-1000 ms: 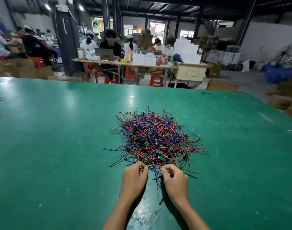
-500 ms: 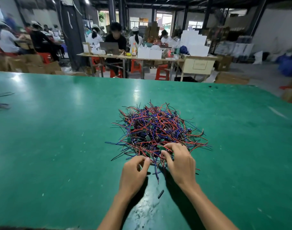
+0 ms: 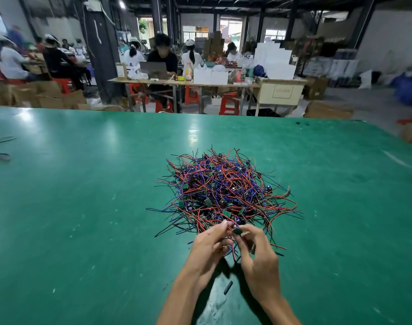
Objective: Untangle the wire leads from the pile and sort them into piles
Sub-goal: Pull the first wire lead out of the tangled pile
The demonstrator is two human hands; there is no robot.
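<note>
Both hands, left hand (image 3: 208,245) and right hand (image 3: 259,256), pinch one small green circuit board (image 3: 237,230) with trailing leads at the near edge of the tangled red, blue and black wire pile (image 3: 221,191) just beyond them on the green surface (image 3: 83,219) (untangling step), and next it likely needs drawing free.

Two bare forearms, no sleeves, watch or rings visible on left hand (image 3: 208,246) or right hand (image 3: 259,261)

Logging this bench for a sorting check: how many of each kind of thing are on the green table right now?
Tangled wire pile: 1
Small green board pinched between the left hand and right hand: 1
Loose dark stick near the wrists: 1
Blurred wire cluster at the far left edge: 1
Total: 4
</note>
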